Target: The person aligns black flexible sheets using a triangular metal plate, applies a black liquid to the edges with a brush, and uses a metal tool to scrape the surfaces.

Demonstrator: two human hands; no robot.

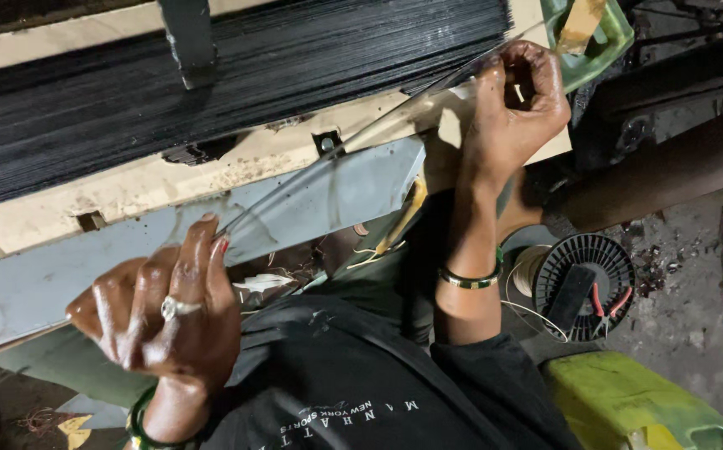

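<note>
Running taut between both hands, a thin wire crossed the grey metal bar diagonally, below the dense black wire bundle. I noted my left hand closed, pinching the wire's lower end; my right hand curled shut around the upper end — near a green container. On the floor lay a black spool, red-handled pliers on it — a yellow-green jerrycan nearby.
</note>
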